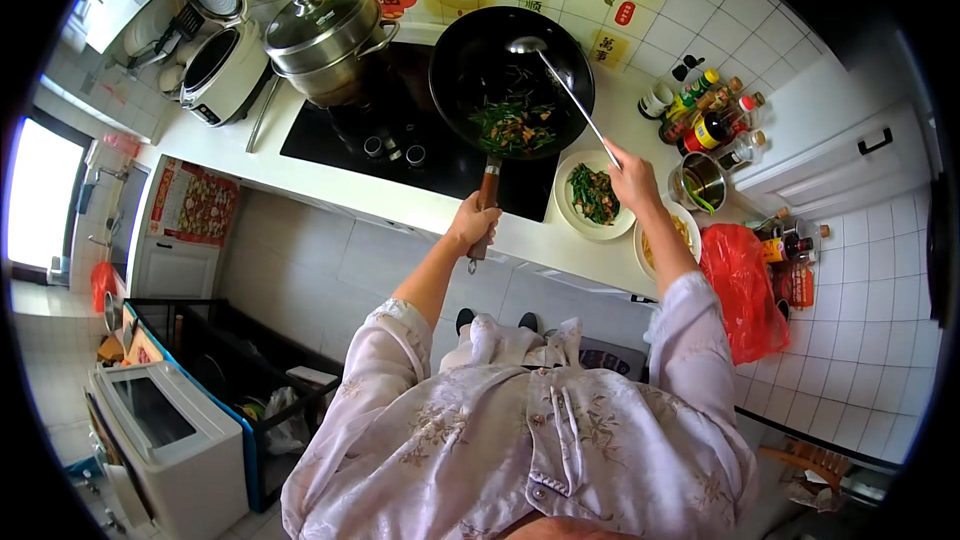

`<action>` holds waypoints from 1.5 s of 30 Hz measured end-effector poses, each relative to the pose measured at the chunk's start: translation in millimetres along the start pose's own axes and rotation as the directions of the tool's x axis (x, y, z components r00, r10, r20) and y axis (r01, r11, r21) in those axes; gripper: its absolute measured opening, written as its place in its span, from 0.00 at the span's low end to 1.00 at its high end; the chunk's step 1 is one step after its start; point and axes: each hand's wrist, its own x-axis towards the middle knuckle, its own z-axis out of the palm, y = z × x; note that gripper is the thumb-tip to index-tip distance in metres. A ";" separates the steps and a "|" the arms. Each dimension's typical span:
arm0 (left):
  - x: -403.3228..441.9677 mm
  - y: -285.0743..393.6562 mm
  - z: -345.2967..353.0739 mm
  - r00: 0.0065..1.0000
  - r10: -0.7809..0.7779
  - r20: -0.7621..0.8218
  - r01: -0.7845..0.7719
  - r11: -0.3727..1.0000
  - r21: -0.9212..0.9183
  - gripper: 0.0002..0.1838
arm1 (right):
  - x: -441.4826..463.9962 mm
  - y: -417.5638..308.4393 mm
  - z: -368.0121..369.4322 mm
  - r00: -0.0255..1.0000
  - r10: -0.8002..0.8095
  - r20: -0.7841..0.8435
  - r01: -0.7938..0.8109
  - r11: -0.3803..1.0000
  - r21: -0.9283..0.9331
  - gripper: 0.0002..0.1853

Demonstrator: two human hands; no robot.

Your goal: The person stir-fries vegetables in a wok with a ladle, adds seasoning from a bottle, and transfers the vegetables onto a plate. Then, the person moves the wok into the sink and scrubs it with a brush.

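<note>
Hands apart. Left hand (474, 221) wrapped round the wok handle (489, 186), lower centre; right hand (630, 178) gripping the ladle (575, 105), right of centre. Handle runs near-vertical to the wok (462, 60), upper centre, greens (515, 128) at its lower edge. Ladle slants up-left, bowl clear of greens. Plate (598, 231) lower right of wok, nearer right hand.

Kitchen, looks domestic. Evidence from where I'm standing: black cooktop (320, 145) in a white counter (222, 145), wok (462, 65) with chopped greens (515, 130) over it, lidded steel pot (322, 67) and open rice cooker (224, 75) alongside. Plate (600, 231) of food by the wok. Sauce bottles (707, 130), tiled wall (750, 12), white cabinet (835, 165).
</note>
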 end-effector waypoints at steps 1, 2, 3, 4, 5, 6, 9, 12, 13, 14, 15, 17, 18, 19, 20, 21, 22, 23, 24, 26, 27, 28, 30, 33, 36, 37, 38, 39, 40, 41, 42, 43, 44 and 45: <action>-0.8 0.9 0.2 1.000 -0.007 -0.001 0.007 1.000 -0.005 0.11 | 7.9 -0.7 6.0 1.000 0.001 -0.009 -0.001 1.000 0.002 0.22; -1.4 1.9 0.1 1.000 -0.008 0.000 0.008 1.000 -0.003 0.11 | 11.0 -0.9 9.8 1.000 0.001 -0.018 -0.001 1.000 0.006 0.23; -2.2 2.5 0.1 1.000 -0.005 0.003 0.005 1.000 -0.018 0.10 | 2.3 -3.0 8.4 0.995 0.074 0.062 -0.074 0.997 -0.004 0.22; -3.3 2.6 0.4 1.000 -0.003 0.008 0.003 0.999 -0.036 0.10 | -16.3 -5.9 5.3 0.979 0.147 0.143 -0.145 0.989 -0.022 0.22; -4.5 3.4 0.0 1.000 -0.005 0.010 0.006 0.999 -0.039 0.10 | -57.6 5.3 6.1 0.977 0.149 0.152 -0.152 0.988 0.007 0.23; -4.2 4.9 0.7 1.000 -0.006 0.017 0.006 0.999 -0.042 0.10 | -87.8 16.3 4.0 0.976 0.145 0.163 -0.151 0.988 0.025 0.23; -2.8 3.6 -0.2 1.000 -0.006 0.001 0.007 1.000 -0.008 0.10 | -97.0 -11.7 -33.3 0.943 0.228 0.243 -0.245 0.969 0.040 0.23; -1.8 -0.2 0.8 1.000 0.002 -0.005 -0.002 1.000 0.022 0.10 | -62.2 -10.5 -31.9 0.959 0.234 0.162 -0.236 0.972 -0.010 0.23; -1.4 0.9 -0.1 1.000 0.000 0.008 0.000 1.000 0.001 0.10 | -61.7 -16.3 -31.2 0.960 0.232 0.155 -0.234 0.972 -0.005 0.23; -0.9 1.6 -1.1 1.000 -0.004 0.021 0.004 1.000 -0.022 0.11 | -63.9 -23.1 -31.2 0.934 0.296 0.201 -0.308 0.951 0.034 0.23; -2.5 4.1 -0.4 1.000 -0.007 0.016 0.007 1.000 -0.026 0.11 | -68.6 -31.0 -32.7 0.900 0.356 0.252 -0.383 0.922 0.065 0.23; -1.8 3.7 -0.2 1.000 0.002 0.019 -0.001 1.000 -0.020 0.11 | -89.6 -20.6 -22.8 0.824 0.418 0.384 -0.527 0.814 0.246 0.23; -1.5 2.6 -0.8 1.000 0.013 0.016 -0.013 1.000 -0.013 0.11 | -95.9 -19.7 -26.3 0.821 0.421 0.387 -0.530 0.813 0.241 0.23; -2.2 0.2 -1.0 1.000 0.006 0.015 -0.005 1.000 -0.016 0.11 | -102.4 -19.8 -29.3 0.878 0.341 0.335 -0.424 0.879 0.217 0.23; -1.6 0.0 -0.9 1.000 0.004 0.012 -0.003 1.000 -0.019 0.11 | -105.3 -20.2 -33.3 0.926 0.249 0.283 -0.308 0.933 0.188 0.23; -0.9 1.1 -1.2 1.000 0.006 0.010 -0.006 1.000 -0.022 0.11 | -100.7 -35.1 -58.0 0.903 0.295 0.313 -0.311 0.950 0.003 0.23; -1.3 3.2 -1.4 1.000 0.009 0.009 -0.009 1.000 -0.023 0.11 | -99.5 -16.0 -67.6 0.933 0.216 0.287 -0.242 0.968 0.059 0.22; -2.2 5.6 -0.7 1.000 -0.006 0.007 0.007 1.000 -0.019 0.10 | -96.9 4.7 -78.9 0.957 0.137 0.256 -0.170 0.979 0.112 0.22; -3.1 6.1 0.1 1.000 -0.025 0.005 0.025 1.000 -0.014 0.10 | -89.9 -1.5 -101.2 0.954 0.124 0.272 -0.142 0.989 0.047 0.22; -1.1 2.4 0.1 1.000 -0.019 0.004 0.019 1.000 -0.005 0.10 | -75.1 -23.8 -148.8 0.950 0.119 0.289 -0.119 0.993 -0.020 0.22; -0.1 1.9 -0.6 1.000 -0.009 0.000 0.009 1.000 0.007 0.10 | -67.8 -30.6 -164.5 0.938 0.082 0.337 -0.053 0.994 -0.093 0.22; 0.1 2.6 -1.1 1.000 -0.007 0.003 0.007 1.000 0.008 0.10 | -61.5 -33.9 -171.8 0.922 0.047 0.385 0.017 0.987 -0.162 0.22; -0.6 2.1 -0.6 1.000 -0.014 0.008 0.014 1.000 -0.006 0.10 | -49.4 -43.2 -162.2 0.908 0.072 0.413 -0.002 0.986 -0.168 0.23; -1.1 1.4 -1.4 1.000 0.004 0.015 -0.003 1.000 -0.004 0.10 | -41.8 -39.7 -128.7 0.825 0.127 0.550 0.022 0.966 -0.256 0.22; 0.9 1.5 -3.4 0.999 -0.009 0.032 0.011 0.999 -0.045 0.10 | -45.1 -15.8 -88.7 0.874 0.134 0.467 -0.260 0.941 0.217 0.21; 0.8 1.8 -2.4 0.999 -0.010 0.032 0.012 0.999 -0.052 0.10 | -46.5 -6.1 -76.2 0.892 0.141 0.429 -0.261 0.936 0.237 0.21; 0.4 2.1 -2.1 1.000 -0.005 0.020 0.006 1.000 -0.031 0.10 | -50.4 4.2 -65.5 0.908 0.152 0.390 -0.266 0.929 0.258 0.21; -0.6 2.3 -1.9 1.000 0.001 0.009 -0.001 1.000 -0.005 0.10 | -53.7 8.5 -61.0 0.923 0.164 0.347 -0.270 0.921 0.282 0.21; -0.8 1.7 -1.7 1.000 0.001 0.010 -0.001 1.000 -0.002 0.10 | -53.2 -1.7 -55.6 0.924 0.166 0.345 -0.271 0.920 0.283 0.21; -0.7 1.5 -1.3 1.000 0.004 0.009 -0.004 1.000 0.000 0.10 | -51.4 -14.8 -42.8 0.919 0.219 0.327 -0.294 0.934 0.202 0.21; -0.4 2.1 -1.1 1.000 0.009 0.007 -0.009 1.000 0.002 0.10 | -49.6 -27.1 -33.7 0.914 0.270 0.303 -0.318 0.941 0.120 0.22; -1.0 3.8 -0.7 1.000 0.012 0.008 -0.012 1.000 0.006 0.10 | -51.6 -35.7 -31.2 0.916 0.269 0.299 -0.317 0.941 0.123 0.22; -2.0 5.2 -0.1 1.000 0.008 0.000 -0.008 1.000 0.015 0.09 | -58.0 -44.9 -31.3 0.920 0.253 0.298 -0.284 0.957 0.064 0.23; -2.5 7.0 -0.2 1.000 0.004 -0.009 -0.004 1.000 0.023 0.09 | -64.9 -50.2 -31.6 0.924 0.237 0.299 -0.250 0.968 0.004 0.23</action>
